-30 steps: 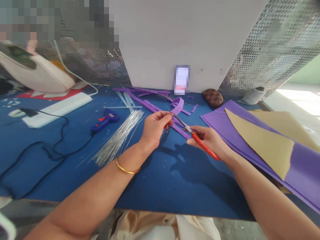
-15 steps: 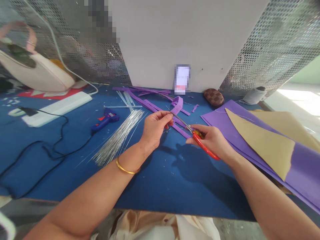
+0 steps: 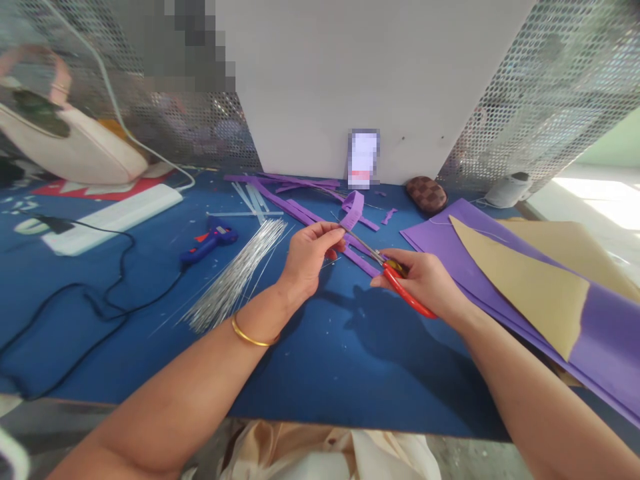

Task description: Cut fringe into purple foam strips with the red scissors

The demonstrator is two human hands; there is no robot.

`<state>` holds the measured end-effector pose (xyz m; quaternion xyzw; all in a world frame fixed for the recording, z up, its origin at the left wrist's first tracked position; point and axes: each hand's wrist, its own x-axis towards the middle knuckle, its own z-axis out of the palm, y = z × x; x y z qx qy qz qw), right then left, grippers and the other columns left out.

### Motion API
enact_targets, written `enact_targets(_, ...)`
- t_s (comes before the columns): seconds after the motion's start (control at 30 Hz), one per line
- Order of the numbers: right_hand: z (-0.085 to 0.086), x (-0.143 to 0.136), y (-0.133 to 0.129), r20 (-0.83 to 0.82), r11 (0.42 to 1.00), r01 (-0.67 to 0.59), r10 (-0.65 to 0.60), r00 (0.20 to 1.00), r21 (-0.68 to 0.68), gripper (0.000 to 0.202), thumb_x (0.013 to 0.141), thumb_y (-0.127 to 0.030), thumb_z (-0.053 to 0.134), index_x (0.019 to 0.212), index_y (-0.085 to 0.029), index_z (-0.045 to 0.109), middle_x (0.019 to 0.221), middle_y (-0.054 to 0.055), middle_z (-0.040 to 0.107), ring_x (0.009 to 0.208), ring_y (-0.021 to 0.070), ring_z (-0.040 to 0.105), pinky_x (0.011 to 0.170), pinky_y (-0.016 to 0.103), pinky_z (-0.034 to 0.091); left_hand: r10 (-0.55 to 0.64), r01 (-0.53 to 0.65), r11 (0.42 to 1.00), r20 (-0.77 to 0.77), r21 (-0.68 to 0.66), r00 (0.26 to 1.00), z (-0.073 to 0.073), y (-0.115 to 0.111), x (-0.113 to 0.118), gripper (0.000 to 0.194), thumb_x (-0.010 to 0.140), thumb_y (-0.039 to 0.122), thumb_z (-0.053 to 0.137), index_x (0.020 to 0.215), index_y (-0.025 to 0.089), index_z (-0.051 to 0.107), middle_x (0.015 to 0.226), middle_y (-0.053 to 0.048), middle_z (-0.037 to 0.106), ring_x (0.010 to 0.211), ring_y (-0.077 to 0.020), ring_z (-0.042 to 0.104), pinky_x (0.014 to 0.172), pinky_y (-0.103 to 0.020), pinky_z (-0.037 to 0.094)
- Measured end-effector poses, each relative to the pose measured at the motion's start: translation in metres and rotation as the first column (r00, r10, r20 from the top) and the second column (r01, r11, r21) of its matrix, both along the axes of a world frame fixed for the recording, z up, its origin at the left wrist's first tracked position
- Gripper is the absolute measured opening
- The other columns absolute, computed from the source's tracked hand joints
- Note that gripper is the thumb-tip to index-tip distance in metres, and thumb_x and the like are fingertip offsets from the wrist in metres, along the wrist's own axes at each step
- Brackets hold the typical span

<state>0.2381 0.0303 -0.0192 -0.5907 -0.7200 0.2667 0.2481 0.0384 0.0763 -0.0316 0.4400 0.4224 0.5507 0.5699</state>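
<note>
Between thumb and fingers, my left hand (image 3: 316, 252) pinches the end of a curled purple paper strip (image 3: 353, 208), which loops up beyond the fingertips. My right hand (image 3: 421, 279) is closed on red-handled scissors (image 3: 407, 293). Their blades point up and left, with the tips at the strip beside my left fingertips. Whether the blades are apart is too small to tell. More purple strips (image 3: 305, 212) lie on the table behind and below my hands. A bundle of thin silvery wires (image 3: 243, 277) rests left of my left hand.
A blue glue gun (image 3: 210, 241) and its black cord lie left, near a white power strip (image 3: 113, 219). Purple sheets (image 3: 465, 267) and tan paper (image 3: 525, 280) cover the right side. A phone (image 3: 363, 159) leans on the white board; a checkered pouch (image 3: 427, 194) sits beside it.
Almost nothing differs. The view has shifted very slightly, and both hands keep their places at the purple strip.
</note>
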Motion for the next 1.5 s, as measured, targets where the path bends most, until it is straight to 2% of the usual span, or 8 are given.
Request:
enact_targets(0.17, 0.0, 0.001, 0.002, 0.135, 0.997, -0.027, 0.018, 0.991, 0.067, 0.048, 0.075, -0.052, 0.069, 0.111, -0.021, 0.07, 0.068, -0.001, 0.063, 0.058, 0.0134, 0.05, 0.054, 0.024, 0.038, 0.033, -0.029, 0.996, 0.044, -0.083, 0.998, -0.002, 0.006, -0.007, 0.029, 0.077, 0.046, 0.064, 0.077, 0.017, 0.07, 0.075, -0.005, 0.067, 0.069, -0.0156, 0.062, 0.055, -0.024, 0.042)
enact_targets(0.33, 0.0, 0.001, 0.002, 0.263, 0.987, -0.127, 0.099, 0.96, 0.093, 0.047, 0.077, -0.053, 0.067, 0.112, -0.022, 0.069, 0.075, 0.002, 0.069, 0.059, 0.0153, 0.057, 0.055, 0.025, 0.038, -0.001, -0.009, 0.993, -0.081, -0.122, 0.997, -0.005, 0.014, -0.013, 0.043, 0.073, 0.06, 0.066, 0.082, 0.019, 0.073, 0.091, -0.01, 0.071, 0.077, -0.0173, 0.063, 0.058, -0.024, 0.043)
enact_targets(0.53, -0.002, 0.002, 0.001, 0.376, 0.966, -0.257, 0.228, 0.898, 0.029, 0.055, 0.076, -0.059, 0.067, 0.117, -0.023, 0.066, 0.097, 0.005, 0.072, 0.075, 0.02, 0.065, 0.063, 0.027, 0.044, -0.156, 0.14, 0.985, -0.176, -0.097, 0.972, -0.005, 0.014, -0.014, 0.027, 0.069, 0.043, 0.077, 0.08, 0.019, 0.076, 0.082, -0.008, 0.073, 0.072, -0.0158, 0.062, 0.069, -0.027, 0.046)
enact_targets(0.73, 0.0, 0.006, 0.004, 0.512, 0.949, -0.302, 0.303, 0.804, -0.089, 0.072, 0.069, -0.064, 0.069, 0.128, -0.024, 0.06, 0.113, 0.008, 0.069, 0.093, 0.0281, 0.066, 0.071, 0.033, 0.047, -0.068, 0.055, 0.991, -0.102, -0.122, 0.993, -0.008, 0.02, -0.018, 0.021, 0.069, 0.028, 0.075, 0.089, 0.019, 0.076, 0.087, -0.008, 0.074, 0.075, -0.0174, 0.066, 0.068, -0.028, 0.05)
enact_targets(0.97, -0.001, 0.003, 0.001, 0.508, 0.94, -0.32, 0.336, 0.793, -0.122, 0.092, 0.061, -0.062, 0.076, 0.139, -0.021, 0.048, 0.121, 0.01, 0.067, 0.097, 0.0307, 0.067, 0.075, 0.035, 0.049, -0.107, 0.109, 0.977, 0.019, -0.184, 0.994, -0.004, 0.022, -0.022, 0.022, 0.068, 0.012, 0.07, 0.09, 0.017, 0.073, 0.096, -0.009, 0.074, 0.078, -0.0154, 0.068, 0.065, -0.024, 0.051)
enact_targets(1.17, -0.006, 0.0, 0.0, 0.572, 0.938, -0.326, 0.332, 0.75, -0.116, 0.086, 0.062, -0.06, 0.077, 0.132, -0.017, 0.053, 0.114, 0.014, 0.068, 0.097, 0.0328, 0.066, 0.074, 0.036, 0.048, -0.027, 0.036, 0.97, 0.044, -0.24, 0.999, 0.002, 0.022, -0.024, 0.018, 0.069, 0.017, 0.071, 0.087, 0.015, 0.07, 0.083, -0.007, 0.071, 0.066, -0.0116, 0.063, 0.056, -0.021, 0.047)
enact_targets(1.33, -0.008, -0.003, 0.0, 0.582, 0.944, -0.315, 0.309, 0.752, -0.094, 0.082, 0.063, -0.06, 0.076, 0.128, -0.015, 0.055, 0.108, 0.015, 0.067, 0.097, 0.0333, 0.064, 0.079, 0.038, 0.046, 0.04, -0.035, 0.967, 0.012, -0.252, 0.999, -0.002, 0.025, -0.025, 0.021, 0.064, 0.025, 0.078, 0.07, 0.015, 0.061, 0.059, 0.002, 0.056, 0.048, -0.0057, 0.049, 0.044, -0.017, 0.034)
enact_targets(1.5, -0.007, -0.001, -0.006, 0.572, 0.951, -0.294, 0.292, 0.766, -0.092, 0.088, 0.059, -0.057, 0.08, 0.132, -0.015, 0.052, 0.11, 0.015, 0.063, 0.106, 0.0349, 0.059, 0.088, 0.04, 0.043, 0.05, -0.056, 0.965, -0.03, -0.257, 0.998, -0.006, 0.025, -0.021, 0.022, 0.065, 0.026, 0.075, 0.066, 0.015, 0.056, 0.06, 0.001, 0.057, 0.047, -0.0065, 0.049, 0.043, -0.018, 0.034)
